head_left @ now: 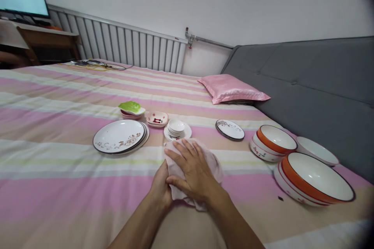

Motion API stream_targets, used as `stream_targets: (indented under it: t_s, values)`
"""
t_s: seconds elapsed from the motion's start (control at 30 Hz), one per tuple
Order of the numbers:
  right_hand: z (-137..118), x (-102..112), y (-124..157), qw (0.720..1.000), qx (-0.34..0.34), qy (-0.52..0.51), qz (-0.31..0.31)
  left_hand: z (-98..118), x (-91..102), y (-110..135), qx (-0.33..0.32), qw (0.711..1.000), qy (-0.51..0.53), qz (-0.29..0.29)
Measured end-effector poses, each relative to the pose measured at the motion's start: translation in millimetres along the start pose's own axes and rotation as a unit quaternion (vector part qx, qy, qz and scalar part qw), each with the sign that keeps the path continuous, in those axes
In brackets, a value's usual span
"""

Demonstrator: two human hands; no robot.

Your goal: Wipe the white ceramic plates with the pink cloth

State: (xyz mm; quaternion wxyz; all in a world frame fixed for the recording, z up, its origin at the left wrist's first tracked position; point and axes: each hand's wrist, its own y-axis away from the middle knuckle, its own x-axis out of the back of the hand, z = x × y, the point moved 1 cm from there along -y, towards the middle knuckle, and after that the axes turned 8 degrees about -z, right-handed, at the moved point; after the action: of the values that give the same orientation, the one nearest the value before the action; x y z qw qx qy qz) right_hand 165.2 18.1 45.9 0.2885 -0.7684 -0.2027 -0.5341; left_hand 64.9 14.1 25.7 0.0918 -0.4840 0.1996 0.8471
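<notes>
A pale pink cloth [214, 165] is bunched in front of me, low over the bed. My right hand [193, 167] lies flat on top of it, fingers stretched out and slightly spread. At the cloth's left edge, my left hand [161, 186] is closed, its fingers hidden underneath. Whatever the cloth covers does not show. Just beyond is a stack of small white bowls [176, 126] on white saucers [187, 131]. Large floral-patterned plates [118, 134] are stacked to the left. Smaller plates [230, 129] lie to the right.
Orange-rimmed bowls [314, 179] and smaller ones [273, 144] stand at right, near a white dish [318, 150]. Pink dishes [157, 118] and a green leaf-shaped dish [130, 106] sit beyond the plates. A pink pillow [233, 87] rests by the grey headboard [306, 70]; cables [101, 65] lie far left.
</notes>
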Motion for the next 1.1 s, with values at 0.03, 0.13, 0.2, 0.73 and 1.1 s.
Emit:
stream_targets:
  t_s: [0.03,0.13,0.2,0.73,1.1]
  values:
    - [1.9,1.0,0.2,1.000,-0.005,0.007,0.012,-0.6,-1.2,0.1,0.000,1.000,-0.011,0.023]
    - [7.2,4.8,0.4,0.998,-0.029,0.021,0.050,-2.7,-4.0,-1.3,-0.009,0.999,-0.015,0.030]
    - [10.7,6.6,0.3,0.995,-0.050,0.026,0.079,-4.9,-3.7,-2.2,-0.016,1.000,-0.008,0.002]
    - [40.4,14.1,6.9,0.921,-0.242,-0.186,0.242,4.4,-8.6,7.2,-0.069,0.997,-0.020,-0.006]
    - [6.5,-21.3,-4.5,0.763,-0.249,-0.505,0.318,29.6,-3.2,4.7,-0.180,0.981,0.076,0.011]
